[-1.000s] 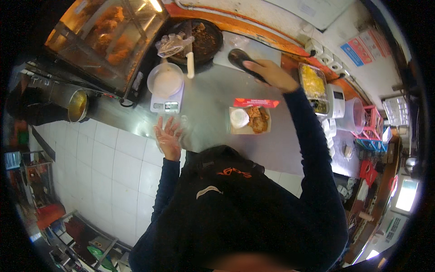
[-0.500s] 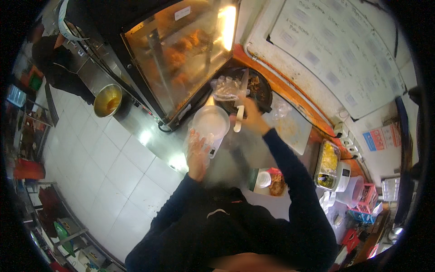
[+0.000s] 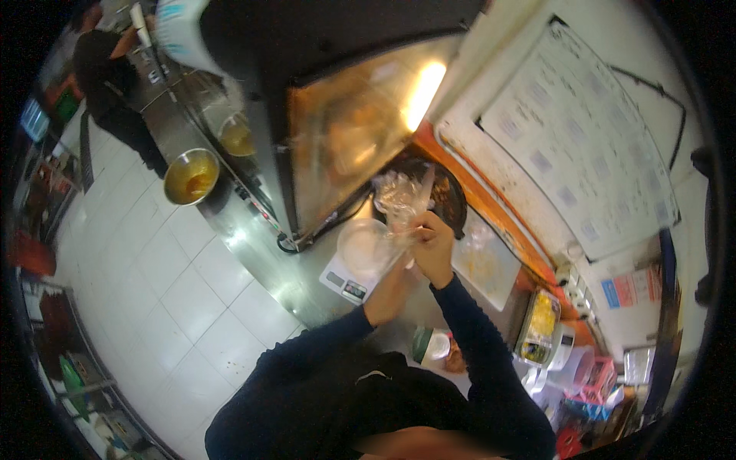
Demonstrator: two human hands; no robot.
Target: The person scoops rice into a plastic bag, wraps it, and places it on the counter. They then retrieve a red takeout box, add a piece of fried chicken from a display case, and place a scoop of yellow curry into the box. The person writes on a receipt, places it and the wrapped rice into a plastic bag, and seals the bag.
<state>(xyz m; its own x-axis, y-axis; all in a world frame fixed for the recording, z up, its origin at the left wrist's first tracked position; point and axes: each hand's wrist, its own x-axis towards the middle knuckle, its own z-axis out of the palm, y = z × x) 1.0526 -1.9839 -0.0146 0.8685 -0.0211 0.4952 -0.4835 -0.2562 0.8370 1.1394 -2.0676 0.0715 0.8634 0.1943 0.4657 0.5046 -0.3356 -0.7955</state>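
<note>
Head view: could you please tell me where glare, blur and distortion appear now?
Head view: the long white lamp glares, and the grey metal counter reflects bright patches; head view: the left hand is smeared by blur, the right hand clearer; head view: the large rectangular whiteboard has a bowed right edge.

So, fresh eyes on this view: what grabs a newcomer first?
Likely the glowing glass-fronted warming cabinet at upper centre, with its bright light strip. Next, the left hand and right hand, close together mid-frame beside the white digital scale, just below some crumpled clear plastic. Then the big whiteboard on the wall, upper right.
</note>
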